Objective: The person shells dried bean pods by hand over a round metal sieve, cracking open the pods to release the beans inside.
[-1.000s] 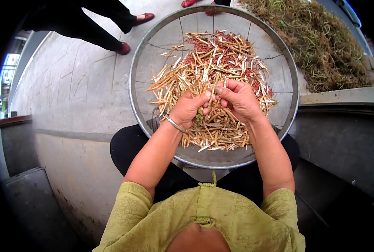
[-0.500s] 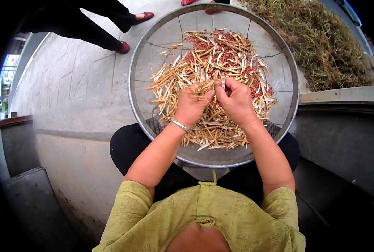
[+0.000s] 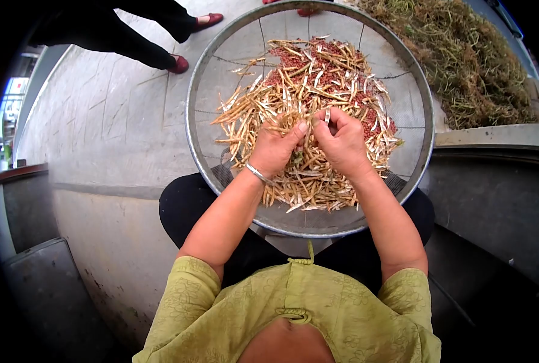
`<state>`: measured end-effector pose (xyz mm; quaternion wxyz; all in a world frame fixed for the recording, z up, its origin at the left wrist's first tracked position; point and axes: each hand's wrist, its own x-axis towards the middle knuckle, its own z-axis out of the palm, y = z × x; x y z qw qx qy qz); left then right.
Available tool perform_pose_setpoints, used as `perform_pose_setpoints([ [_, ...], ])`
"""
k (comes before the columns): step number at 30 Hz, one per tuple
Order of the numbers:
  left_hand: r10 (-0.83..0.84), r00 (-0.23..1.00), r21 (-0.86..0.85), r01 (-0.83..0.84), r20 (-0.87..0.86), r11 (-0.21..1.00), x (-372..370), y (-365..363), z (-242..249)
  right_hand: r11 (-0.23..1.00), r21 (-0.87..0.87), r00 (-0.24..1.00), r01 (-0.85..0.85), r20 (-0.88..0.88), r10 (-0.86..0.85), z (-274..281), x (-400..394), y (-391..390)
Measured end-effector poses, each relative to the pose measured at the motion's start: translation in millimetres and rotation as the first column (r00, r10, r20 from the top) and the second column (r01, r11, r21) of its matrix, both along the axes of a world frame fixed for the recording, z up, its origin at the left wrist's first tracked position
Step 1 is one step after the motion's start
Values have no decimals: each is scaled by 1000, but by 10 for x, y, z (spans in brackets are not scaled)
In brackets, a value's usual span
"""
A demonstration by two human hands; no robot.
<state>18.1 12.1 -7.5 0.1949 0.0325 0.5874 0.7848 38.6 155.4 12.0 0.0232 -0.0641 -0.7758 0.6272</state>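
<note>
Directly below my far-off viewpoint, a wide round sieve [image 3: 199, 140] with a metal rim sits over the dark-trousered knees [image 3: 185, 204] of the person wearing the camera. Inside it, long dry pods [image 3: 310, 189], tan and cream, lie in a loose heap, spread over the middle and toward the near rim; small red beans [image 3: 290, 58] show among them, mostly at the far side and along the right.

I see both bare hands above the heap, close together near its middle. The left hand [image 3: 277, 145] is closed around a small bunch of the pods, their tips poking up past the fingers, its thumb pointing toward the other hand. The right hand [image 3: 342, 140] is narrowed to a pinch, with a pale sliver [image 3: 327, 115] between thumb and forefinger; I cannot tell exactly what it is. A silver bracelet [image 3: 258, 174] circles the left wrist.

Nearest me is a yellow-green shirt [image 3: 281, 290]. Beyond the sieve, at upper left, another person's black-trousered legs [image 3: 137, 42] and red shoes [image 3: 179, 64] stand on grey paving [image 3: 109, 127]. At upper right lies a tangled mound of dried plants [image 3: 463, 72].
</note>
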Motion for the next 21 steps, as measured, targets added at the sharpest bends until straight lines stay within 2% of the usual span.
perform_pose_setpoints([
  [1,10,1000,-11,-10,-1,1000,-2,-2,-6,995,-104,1000,1,25,2,-31,-6,-3],
  [2,19,1000,-22,-19,-3,1000,-4,-1,-7,995,-104,1000,1,26,2,-36,-9,-1],
  [4,26,1000,-7,-26,-2,1000,-6,9,6,944,-328,993,23,120,17,-6,-22,-8],
  [6,34,999,7,-34,-1,999,-18,-7,-17,944,-331,991,13,128,31,-46,-43,2],
  [8,4,993,-262,-35,-117,964,-43,-42,-101,943,-334,990,2,135,45,-55,-51,10],
  [9,15,973,-329,-92,-229,940,-38,-21,-22,947,-317,987,-41,134,88,-46,-52,16],
  [10,17,973,-328,-93,-228,940,-39,-20,21,950,-300,982,-85,135,131,-42,-49,22],
  [11,-28,941,-375,-107,-339,921,-37,-26,52,950,-299,982,-86,136,132,-48,-49,33],
  [12,-80,894,-419,-126,-441,899,-35,-32,63,959,-267,979,-94,153,138,-64,-52,49],
  [13,-80,894,-420,-126,-440,899,-40,-39,42,966,-236,975,-102,169,144,-80,-57,55],
  [14,-115,841,-476,-181,-529,861,-52,-42,1,966,-237,975,-101,170,144,-100,-61,53],
  [15,-158,778,-522,-242,-608,818,-57,-41,-22,989,-111,975,-101,188,121,-119,-67,52],
  [16,-160,778,-523,-240,-608,818,-51,-36,-30,995,16,974,-102,203,96,-119,-71,47],
  [17,-172,764,-550,-269,-622,791,-44,-28,-33,995,14,974,-100,203,95,-95,-64,44],
  [18,-186,749,-575,-299,-636,762,-38,-20,-25,957,265,985,-122,149,84,-35,-56,36],
  [19,-188,749,-576,-298,-635,762,-33,-14,-7,858,500,992,-121,92,87,-4,-50,32],
  [20,-161,780,-555,-268,-604,787,-29,-6,23,859,498,992,-120,93,84,-51,-50,44],
  [21,-135,810,-531,-239,-571,813,-29,0,44,932,335,985,-138,146,93,-120,-61,65],
])
